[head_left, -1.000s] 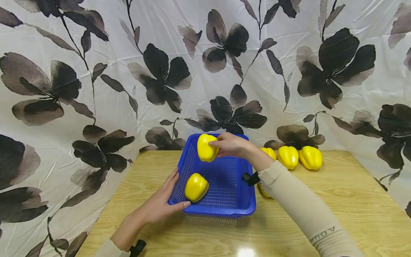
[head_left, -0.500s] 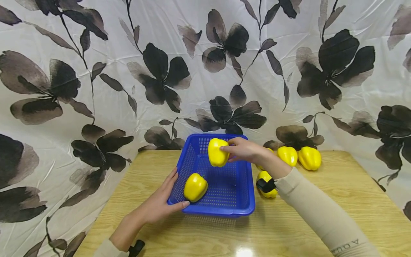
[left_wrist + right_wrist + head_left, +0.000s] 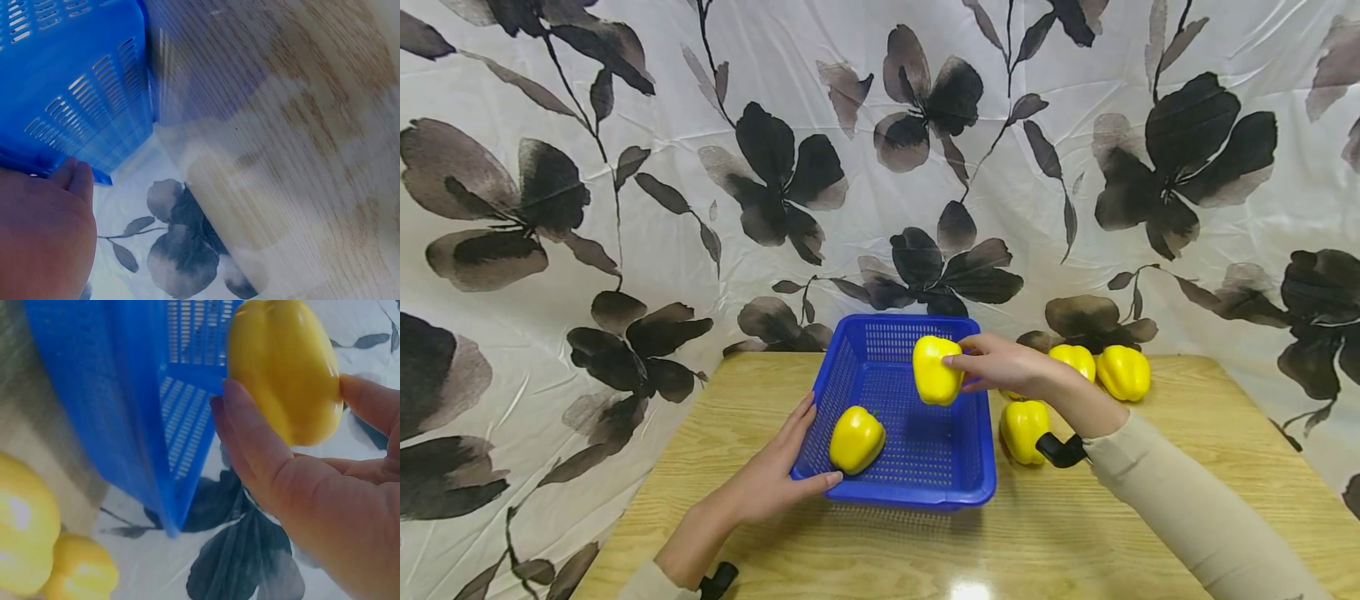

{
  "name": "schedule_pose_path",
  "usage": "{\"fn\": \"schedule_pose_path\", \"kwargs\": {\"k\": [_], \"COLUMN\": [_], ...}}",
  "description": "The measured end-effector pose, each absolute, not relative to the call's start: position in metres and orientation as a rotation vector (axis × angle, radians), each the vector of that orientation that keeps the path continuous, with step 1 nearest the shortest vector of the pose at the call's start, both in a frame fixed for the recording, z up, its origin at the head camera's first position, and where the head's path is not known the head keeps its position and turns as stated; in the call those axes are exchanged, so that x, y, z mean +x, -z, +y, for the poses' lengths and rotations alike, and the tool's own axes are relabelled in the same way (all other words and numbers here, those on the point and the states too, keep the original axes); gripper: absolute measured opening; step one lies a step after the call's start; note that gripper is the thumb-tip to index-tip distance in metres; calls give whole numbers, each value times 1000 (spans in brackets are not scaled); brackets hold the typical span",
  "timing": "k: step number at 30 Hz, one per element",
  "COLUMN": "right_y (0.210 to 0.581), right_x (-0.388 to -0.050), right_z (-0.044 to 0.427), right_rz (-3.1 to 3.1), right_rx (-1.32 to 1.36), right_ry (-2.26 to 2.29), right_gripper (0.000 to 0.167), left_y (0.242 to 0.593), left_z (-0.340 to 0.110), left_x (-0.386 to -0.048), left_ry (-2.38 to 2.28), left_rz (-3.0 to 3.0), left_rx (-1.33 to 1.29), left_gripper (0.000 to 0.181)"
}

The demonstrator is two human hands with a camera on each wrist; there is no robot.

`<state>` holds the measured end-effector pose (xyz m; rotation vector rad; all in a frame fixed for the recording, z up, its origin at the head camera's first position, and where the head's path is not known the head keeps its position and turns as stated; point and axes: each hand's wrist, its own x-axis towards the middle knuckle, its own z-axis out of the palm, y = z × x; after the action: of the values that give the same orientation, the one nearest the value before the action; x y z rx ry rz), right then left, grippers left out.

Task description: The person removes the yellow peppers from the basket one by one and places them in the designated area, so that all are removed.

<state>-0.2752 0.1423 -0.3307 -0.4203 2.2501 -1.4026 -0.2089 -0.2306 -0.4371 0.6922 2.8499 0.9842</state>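
Observation:
A yellow bell pepper [image 3: 936,371] is held over the right part of a blue plastic basket [image 3: 910,497]. My right hand [image 3: 1000,363] pinches it between thumb and fingers; the right wrist view shows the same pepper [image 3: 284,375] above the rim. Another yellow bell pepper [image 3: 857,440] lies inside the basket, at its near left corner. My left hand [image 3: 769,468] grips that corner, thumb on the front rim and fingers along the left side. From the left wrist, two fingertips of the left hand [image 3: 47,234] appear at the rim.
Right of the basket, a yellow pepper [image 3: 1026,432] lies on the wooden table [image 3: 1187,467]. Farther back are more peppers [image 3: 1123,372], one mostly hidden behind my right hand. A flowered cloth [image 3: 850,192] hangs behind the table.
My right hand has moved right and slightly toward me with the pepper, from the basket's far left to its right part. The left hand and the basket have stayed put.

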Motion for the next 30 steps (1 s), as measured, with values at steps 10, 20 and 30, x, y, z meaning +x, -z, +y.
{"fn": "schedule_pose_path", "kwargs": {"k": [10,20,30], "right_y": [333,334,335], "right_x": [-271,-266,-263], "right_z": [171,198,223], "right_rz": [2284,2289,2320], "right_rx": [-467,-500,-486], "right_ry": [1394,1410,1389], "right_gripper": [41,44,49], "left_y": [439,439,439], "left_z": [-233,-231,-232], "left_x": [-210,-210,-210], "left_ry": [-990,-986,-986], "left_rz": [2864,2847,2848], "left_rx": [719,703,699], "left_gripper": [110,112,112]}}
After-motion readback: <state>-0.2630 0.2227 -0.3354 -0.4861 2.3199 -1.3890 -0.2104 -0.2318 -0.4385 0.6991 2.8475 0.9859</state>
